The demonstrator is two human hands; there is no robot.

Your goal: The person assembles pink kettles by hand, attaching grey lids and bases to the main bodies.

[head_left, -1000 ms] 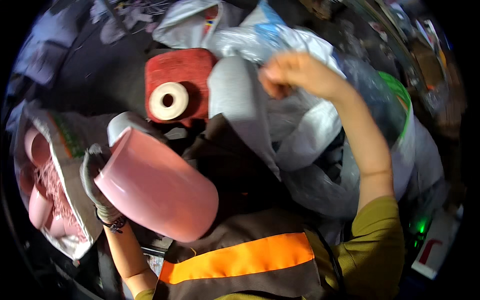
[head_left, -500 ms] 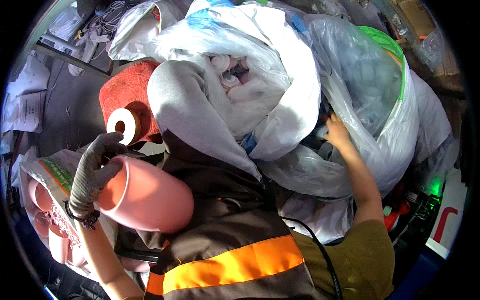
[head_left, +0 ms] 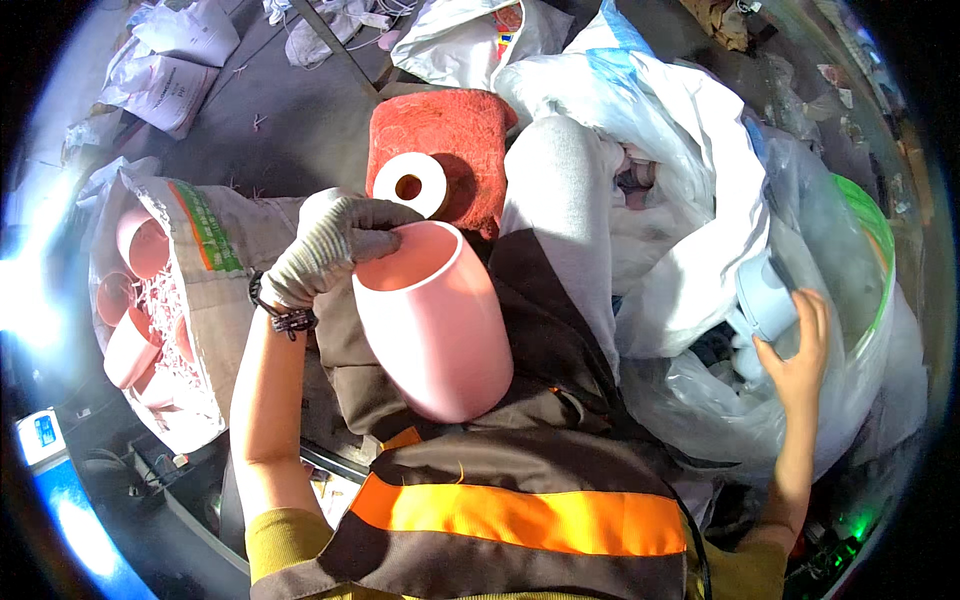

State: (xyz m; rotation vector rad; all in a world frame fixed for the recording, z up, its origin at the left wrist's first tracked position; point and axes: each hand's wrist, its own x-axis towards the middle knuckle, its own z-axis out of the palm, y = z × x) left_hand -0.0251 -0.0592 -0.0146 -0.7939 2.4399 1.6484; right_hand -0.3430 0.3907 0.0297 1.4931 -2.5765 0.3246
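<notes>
My left hand (head_left: 335, 240), in a grey striped knit glove, grips the rim of a large pink plastic cup (head_left: 445, 335), fingers over its edge. The cup is tilted above my apron, its mouth toward the upper left. On the right, my bare right hand (head_left: 800, 340) pinches a pale blue-grey plastic cup (head_left: 766, 297) by its side. That cup is at the mouth of a clear plastic bag (head_left: 850, 385), with more pale pieces (head_left: 748, 362) just below it.
A white sack (head_left: 690, 230) with a clear liner stands ahead beside my knee. A tape roll (head_left: 410, 186) lies on a red cushioned stool (head_left: 440, 125). At left, an open sack (head_left: 270, 225) holds several pink cups (head_left: 135, 345) and pink shreds. White bags (head_left: 160, 80) lie beyond.
My view has turned left. My right hand has come up out of the gap by the clear bag with the pale cup. My left hand still holds the pink cup, now more upright.
</notes>
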